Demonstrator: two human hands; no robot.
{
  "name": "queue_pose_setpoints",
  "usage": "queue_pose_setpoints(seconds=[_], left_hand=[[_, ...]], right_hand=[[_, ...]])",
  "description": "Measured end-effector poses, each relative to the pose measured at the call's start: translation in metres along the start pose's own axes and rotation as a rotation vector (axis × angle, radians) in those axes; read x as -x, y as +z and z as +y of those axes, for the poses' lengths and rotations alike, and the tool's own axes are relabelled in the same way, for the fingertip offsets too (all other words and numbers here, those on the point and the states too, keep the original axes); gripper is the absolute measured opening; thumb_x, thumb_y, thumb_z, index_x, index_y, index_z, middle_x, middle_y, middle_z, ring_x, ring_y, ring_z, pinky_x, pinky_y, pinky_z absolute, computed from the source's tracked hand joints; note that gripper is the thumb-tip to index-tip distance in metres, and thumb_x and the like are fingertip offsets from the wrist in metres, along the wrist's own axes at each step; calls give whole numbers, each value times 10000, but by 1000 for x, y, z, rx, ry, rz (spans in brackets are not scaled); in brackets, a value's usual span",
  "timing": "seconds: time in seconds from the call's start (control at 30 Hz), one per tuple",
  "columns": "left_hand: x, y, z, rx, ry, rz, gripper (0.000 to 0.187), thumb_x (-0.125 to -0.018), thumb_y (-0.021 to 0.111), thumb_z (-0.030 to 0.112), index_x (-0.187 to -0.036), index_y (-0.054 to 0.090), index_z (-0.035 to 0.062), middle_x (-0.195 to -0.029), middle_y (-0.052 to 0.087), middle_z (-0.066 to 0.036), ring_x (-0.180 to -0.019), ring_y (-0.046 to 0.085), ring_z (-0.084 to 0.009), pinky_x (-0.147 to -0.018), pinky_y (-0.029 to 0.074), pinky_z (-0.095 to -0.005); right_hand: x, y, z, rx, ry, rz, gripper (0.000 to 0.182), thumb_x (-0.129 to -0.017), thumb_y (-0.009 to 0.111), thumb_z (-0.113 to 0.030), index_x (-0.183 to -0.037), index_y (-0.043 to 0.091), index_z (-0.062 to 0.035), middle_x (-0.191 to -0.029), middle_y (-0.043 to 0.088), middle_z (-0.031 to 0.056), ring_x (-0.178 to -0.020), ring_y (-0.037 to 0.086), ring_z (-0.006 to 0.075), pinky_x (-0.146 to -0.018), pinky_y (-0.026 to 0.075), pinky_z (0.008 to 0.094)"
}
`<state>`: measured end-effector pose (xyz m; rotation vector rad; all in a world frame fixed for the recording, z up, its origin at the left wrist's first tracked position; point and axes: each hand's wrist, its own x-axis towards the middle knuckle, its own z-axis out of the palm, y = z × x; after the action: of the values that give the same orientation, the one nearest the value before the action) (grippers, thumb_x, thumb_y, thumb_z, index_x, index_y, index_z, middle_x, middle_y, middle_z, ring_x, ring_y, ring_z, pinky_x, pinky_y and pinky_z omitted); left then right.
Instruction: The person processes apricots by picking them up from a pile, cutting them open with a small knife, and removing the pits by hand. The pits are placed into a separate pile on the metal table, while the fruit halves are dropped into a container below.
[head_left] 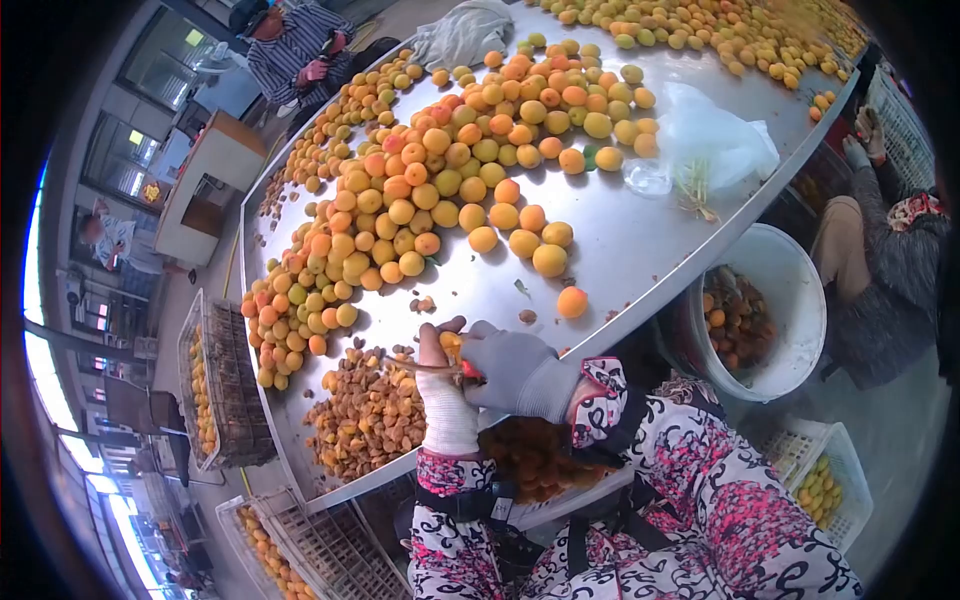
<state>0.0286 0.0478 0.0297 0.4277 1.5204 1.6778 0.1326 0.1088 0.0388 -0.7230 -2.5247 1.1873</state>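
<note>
At the near edge of the metal table (pixel 620 235), my two hands meet. My left hand (pixel 443 385), wrapped in a whitish covering with bare fingers, is closed around an orange apricot piece (pixel 451 346). My right hand (pixel 515 368), in a grey glove, is closed on a small tool with a red part (pixel 469 370), held against the fruit. Left of my hands lies a heap of apricot pits (pixel 365 415). Beyond them spreads a large pile of whole apricots (pixel 400 210). One single apricot (pixel 572 302) sits near the edge.
A white bucket (pixel 800 325) with fruit scraps stands at right, beside a seated co-worker (pixel 880 270). Below my hands is a crate of apricot halves (pixel 535 455). A plastic bag (pixel 710 140) lies on the table. Crates (pixel 225 385) stand at left; another person (pixel 300 55) is behind.
</note>
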Motion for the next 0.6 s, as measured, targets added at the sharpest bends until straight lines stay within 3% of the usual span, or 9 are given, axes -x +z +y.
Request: queue_pose_setpoints(seconds=[0.03,0.1,0.13,0.3,0.37,0.43,0.5,0.57,0.6], left_hand=[[-1,1,3,3,2,7,376,-882,482,347,-986,519,-12,-825,571,-75,-759,560,-180,-690,480,-301],[-3,4,12,301,-126,84,375,-890,469,333,-1009,501,-21,-775,562,-89,-685,551,-179,-659,481,-282],[-10,-2,10,359,-123,90,399,-897,459,358,-1021,491,-19,-744,557,-90,-633,538,-167,-564,471,-257],[-6,-40,11,412,-239,1,436,-906,439,406,-1022,501,-10,-747,549,-74,-595,516,-145,-433,395,-204],[3,-44,13,359,-257,-9,421,-908,428,423,-1010,520,26,-786,562,-77,-607,531,-142,-434,411,-220],[20,-42,19,255,-233,-35,407,-908,427,422,-989,534,37,-783,562,-75,-633,545,-152,-434,418,-222],[32,-40,22,133,-278,-198,372,-907,438,384,-978,549,37,-771,560,-69,-660,548,-155,-492,440,-226],[60,-29,26,-278,-390,-356,358,-900,461,351,-1025,572,35,-785,570,-65,-626,540,-138,-538,448,-258],[64,-27,23,-428,-292,-506,306,-889,486,296,-1058,582,61,-846,584,-60,-700,557,-131,-632,462,-254]], right_hand=[[-1,-2,0,1,-5,-6,347,-712,615,-307,-952,572,-59,-918,591,151,-854,599,333,-772,480,392],[-4,-8,1,-287,122,71,352,-733,627,-327,-838,520,-9,-791,590,159,-768,604,302,-689,473,388],[-8,-5,4,-335,153,76,393,-741,636,-368,-850,532,-4,-720,591,163,-748,606,294,-698,466,361],[-11,-16,14,-271,193,-52,412,-727,666,-427,-896,604,-56,-777,612,150,-745,610,266,-708,464,320],[-12,-28,21,-345,177,-59,409,-739,657,-435,-900,615,-62,-787,618,130,-735,606,243,-702,463,313],[-7,-47,29,-174,212,59,394,-745,650,-443,-906,630,-84,-798,624,111,-751,604,246,-700,470,329],[-3,-52,45,-21,225,160,410,-755,616,-477,-907,633,-96,-829,629,125,-784,609,283,-713,476,361],[5,-77,67,343,444,37,432,-773,569,-496,-918,626,-93,-867,629,132,-830,604,311,-743,474,382],[11,-83,69,410,510,13,407,-784,549,-471,-930,619,-98,-894,632,128,-858,606,301,-758,470,382]])
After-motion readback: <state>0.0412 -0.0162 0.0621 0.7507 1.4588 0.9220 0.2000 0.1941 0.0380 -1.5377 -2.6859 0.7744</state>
